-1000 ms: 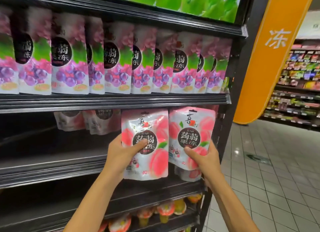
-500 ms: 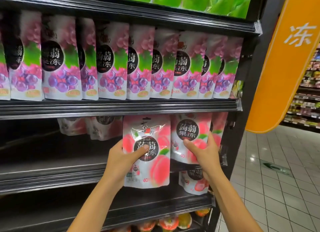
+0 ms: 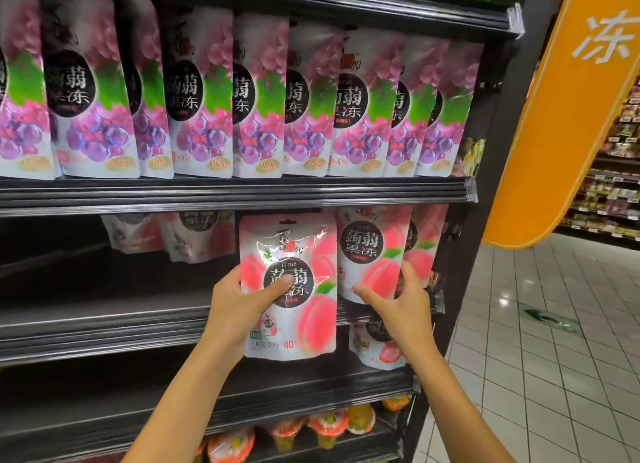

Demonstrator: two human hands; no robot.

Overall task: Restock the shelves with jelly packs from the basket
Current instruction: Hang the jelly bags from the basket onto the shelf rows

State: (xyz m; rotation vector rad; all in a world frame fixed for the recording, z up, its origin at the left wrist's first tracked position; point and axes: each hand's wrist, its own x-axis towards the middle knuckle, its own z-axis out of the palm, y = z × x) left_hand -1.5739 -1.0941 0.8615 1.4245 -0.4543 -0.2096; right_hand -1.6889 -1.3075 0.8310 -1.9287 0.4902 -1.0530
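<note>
- Fingers [image 3: 408,275] of right hand [image 3: 403,310]: curling round the lower right edge of the shelved peach pack [image 3: 372,251], thumb lying at its lower front, so clamped on it.
- Left hand [image 3: 239,310]: gripping the held peach pack [image 3: 294,324], thumb pressing across the printed front, other fingers hidden behind.
- Held peach pack: hanging upright in front of the middle shelf [image 3: 104,324] rim, just left of the shelved one, not yet set in.
- Other stock: more peach packs [image 3: 194,234] standing further back on the left; grape packs [image 3: 204,99] filling the shelf above.
- Basket: not showing.
- Step in hand, as judged: right hand seating one pack at the row's right end, left holding the next ready.
- Next move, as judged: calling for the right hand to let go, then for lifting the held pack over the rim and standing it beside its neighbour, face outward.
</note>
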